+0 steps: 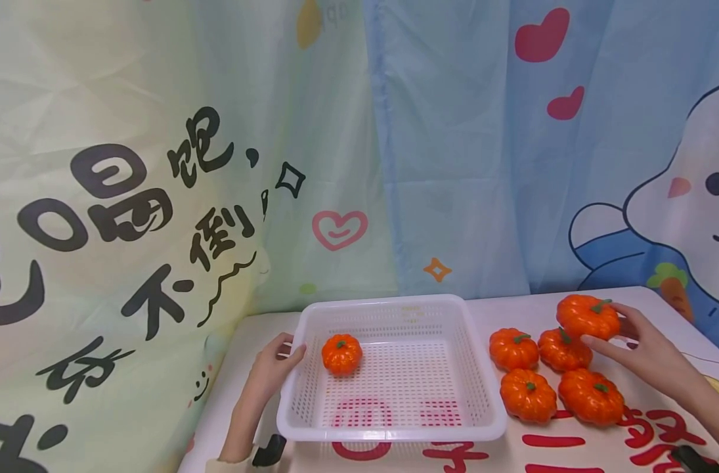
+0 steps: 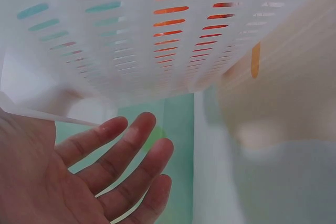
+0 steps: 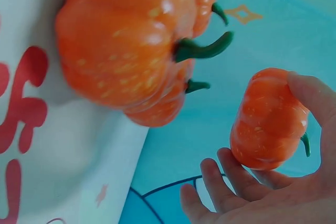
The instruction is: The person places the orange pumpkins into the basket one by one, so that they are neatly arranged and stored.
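Note:
A white perforated plastic basket (image 1: 394,435) stands on the table with one small orange pumpkin (image 1: 341,355) inside, near its left wall. My left hand (image 1: 276,364) is at the basket's left rim, thumb over the edge and fingers outside; in the left wrist view these fingers (image 2: 131,156) are spread loosely below the rim. My right hand (image 1: 645,351) holds another orange pumpkin (image 1: 588,317) between thumb and fingers, above the pumpkins right of the basket. That held pumpkin (image 3: 270,121) is tilted on its side in the right wrist view, its green stem toward the palm.
Several orange pumpkins with green stems, among them a front right one (image 1: 592,397) and a back left one (image 1: 513,349), are grouped close beside the basket's right wall. A printed curtain (image 1: 442,151) hangs behind the table. Red lettering (image 1: 551,440) marks the tabletop in front.

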Tool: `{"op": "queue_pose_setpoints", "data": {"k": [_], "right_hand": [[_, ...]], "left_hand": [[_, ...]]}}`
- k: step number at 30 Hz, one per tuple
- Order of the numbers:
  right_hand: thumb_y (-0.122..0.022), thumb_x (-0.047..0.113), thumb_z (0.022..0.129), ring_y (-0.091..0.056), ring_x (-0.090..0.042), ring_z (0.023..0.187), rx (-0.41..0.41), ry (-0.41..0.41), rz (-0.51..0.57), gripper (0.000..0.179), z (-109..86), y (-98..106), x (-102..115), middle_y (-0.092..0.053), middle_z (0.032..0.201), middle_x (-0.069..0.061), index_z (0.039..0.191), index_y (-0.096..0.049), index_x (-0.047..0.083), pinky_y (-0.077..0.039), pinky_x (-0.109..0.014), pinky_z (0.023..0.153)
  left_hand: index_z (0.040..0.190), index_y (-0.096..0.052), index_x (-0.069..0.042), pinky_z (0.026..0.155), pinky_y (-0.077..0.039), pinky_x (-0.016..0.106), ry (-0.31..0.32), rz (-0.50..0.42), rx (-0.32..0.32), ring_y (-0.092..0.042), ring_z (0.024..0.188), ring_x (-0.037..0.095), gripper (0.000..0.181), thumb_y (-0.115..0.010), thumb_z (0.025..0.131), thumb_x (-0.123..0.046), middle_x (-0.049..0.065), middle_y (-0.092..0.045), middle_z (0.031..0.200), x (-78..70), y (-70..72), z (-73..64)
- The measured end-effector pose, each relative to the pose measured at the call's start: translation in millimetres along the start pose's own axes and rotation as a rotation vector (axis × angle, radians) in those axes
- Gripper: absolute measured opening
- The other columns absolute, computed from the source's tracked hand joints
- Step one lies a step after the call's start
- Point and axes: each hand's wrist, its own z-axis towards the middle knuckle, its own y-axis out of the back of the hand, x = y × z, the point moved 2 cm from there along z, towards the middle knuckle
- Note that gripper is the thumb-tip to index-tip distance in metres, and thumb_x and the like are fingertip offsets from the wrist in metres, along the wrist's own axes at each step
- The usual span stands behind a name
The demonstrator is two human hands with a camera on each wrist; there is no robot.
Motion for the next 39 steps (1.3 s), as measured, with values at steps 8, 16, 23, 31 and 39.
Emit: {"op": "queue_pose_setpoints", "data": {"k": [8,16,23,31,39], "right_hand": [[-0.057,0.053,0.097,-0.027,-0.064,0.126,0.038,0.051,-0.002,0.104,-0.3,-0.2,12.9,-0.012,0.152,-0.045,0.155,0.006,-0.007,-0.048,-0.074,0.086],[-0.06,0.052,0.096,-0.031,-0.062,0.127,0.036,0.111,-0.028,0.103,8.9,-4.7,32.1,-0.021,0.149,-0.044,0.156,-0.001,-0.006,-0.047,-0.075,0.087],[-0.062,0.052,0.095,-0.031,-0.062,0.128,0.05,0.15,-0.042,0.102,14.9,-8.6,51.1,-0.024,0.149,-0.042,0.157,-0.003,-0.002,-0.044,-0.078,0.085],[-0.064,0.051,0.094,-0.033,-0.06,0.129,0.088,0.191,-0.025,0.101,15.6,-21.3,71.7,-0.028,0.149,-0.039,0.158,-0.006,0.0,-0.052,-0.07,0.081],[-0.068,0.049,0.091,-0.036,-0.057,0.131,0.074,0.23,-0.05,0.101,11.9,-32.0,93.4,-0.03,0.151,-0.036,0.158,-0.009,0.002,-0.047,-0.074,0.089]], "left_hand": [[0.119,-0.063,-0.015,0.069,-0.063,0.037,0.005,-0.001,0.002,-0.066,0.089,0.022,0.034,-0.068,0.094,-0.038,0.012,-0.068,0.11,0.2,-0.3,0.8],[0.118,-0.063,-0.015,0.069,-0.062,0.037,0.004,0.003,-0.009,-0.066,0.088,0.022,0.032,-0.068,0.094,-0.037,0.011,-0.068,0.107,0.6,1.5,-0.6],[0.117,-0.064,-0.015,0.07,-0.062,0.037,-0.011,-0.003,-0.005,-0.066,0.088,0.021,0.032,-0.068,0.094,-0.037,0.011,-0.069,0.107,-0.9,0.2,1.2],[0.116,-0.064,-0.015,0.07,-0.062,0.036,-0.005,-0.009,-0.004,-0.066,0.088,0.021,0.031,-0.068,0.094,-0.037,0.011,-0.068,0.107,0.4,0.0,2.5],[0.117,-0.064,-0.016,0.07,-0.062,0.036,-0.003,-0.016,-0.001,-0.066,0.087,0.021,0.031,-0.067,0.094,-0.037,0.01,-0.068,0.107,-0.1,-0.2,1.8]]}}
